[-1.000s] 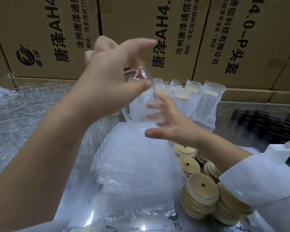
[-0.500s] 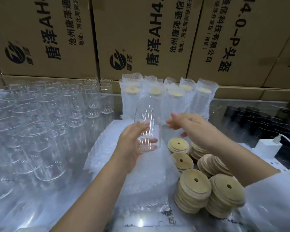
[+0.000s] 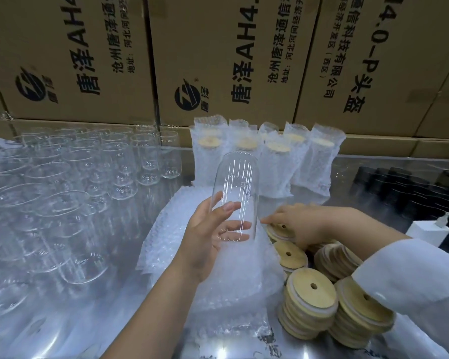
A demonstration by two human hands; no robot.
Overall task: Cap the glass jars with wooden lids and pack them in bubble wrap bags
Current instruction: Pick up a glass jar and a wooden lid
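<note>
Uncapped glass jars (image 3: 70, 193) crowd the left; a stack of bubble wrap bags (image 3: 218, 288) lies in the middle, with stacks of wooden lids (image 3: 311, 304) to its right. Behind — a row of bagged, capped jars (image 3: 267, 156), then cardboard boxes (image 3: 218, 55). Far right — dark containers (image 3: 405, 187).

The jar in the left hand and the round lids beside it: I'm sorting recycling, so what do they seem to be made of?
The jar looks like clear, glossy glass: fingers show through it and light streaks run down its wall. The round lids look like pale, matte wood or bamboo, tan with a drilled hole; a whitish band at the rims may be a seal, material unclear.
</note>
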